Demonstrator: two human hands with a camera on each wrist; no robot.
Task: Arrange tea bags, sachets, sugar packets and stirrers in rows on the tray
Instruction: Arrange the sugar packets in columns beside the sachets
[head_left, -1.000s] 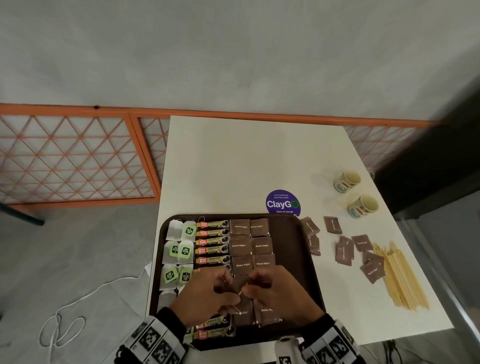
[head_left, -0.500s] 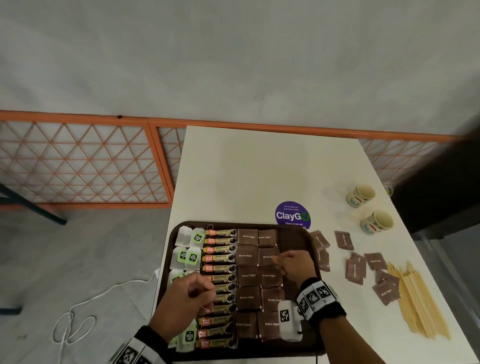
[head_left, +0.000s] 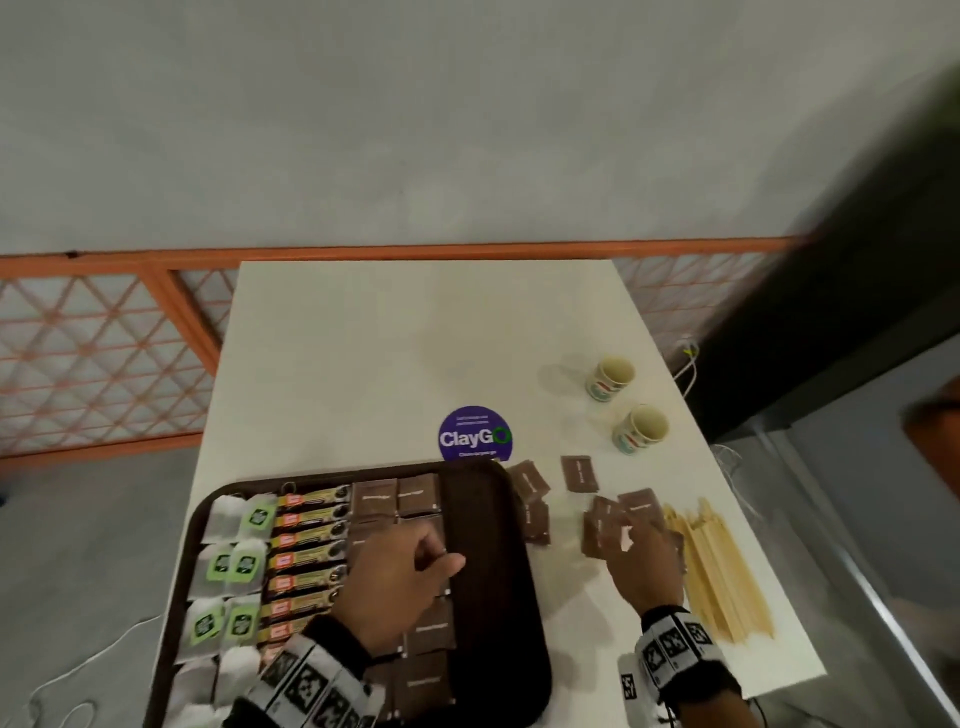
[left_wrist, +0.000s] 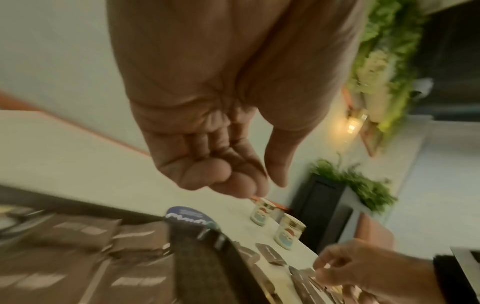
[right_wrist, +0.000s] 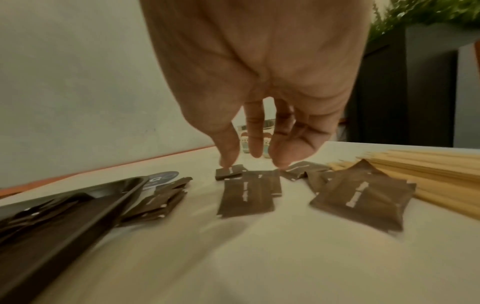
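A dark brown tray (head_left: 483, 525) at the table's near left holds tea bags (head_left: 239, 519), a column of sachets (head_left: 311, 530) and rows of brown sugar packets (head_left: 395, 496). My left hand (head_left: 441, 564) hovers over the sugar rows with loosely curled fingers and holds nothing, as the left wrist view (left_wrist: 246, 183) shows. Right of the tray, my right hand (head_left: 631, 535) reaches down onto loose sugar packets (head_left: 579, 473) on the table. Its fingers are spread in the right wrist view (right_wrist: 254, 162), and the thumb tip touches a far packet (right_wrist: 230, 173). Wooden stirrers (head_left: 722, 571) lie just right of it.
Two paper cups (head_left: 610, 376) (head_left: 641, 428) stand at the far right of the white table (head_left: 389, 364). A purple round sticker (head_left: 475, 435) lies behind the tray. An orange lattice fence (head_left: 104, 364) runs behind and left of the table.
My right hand has left the tray and moved right onto the loose sugar packets. My left hand has shifted right over the tray's sugar rows.
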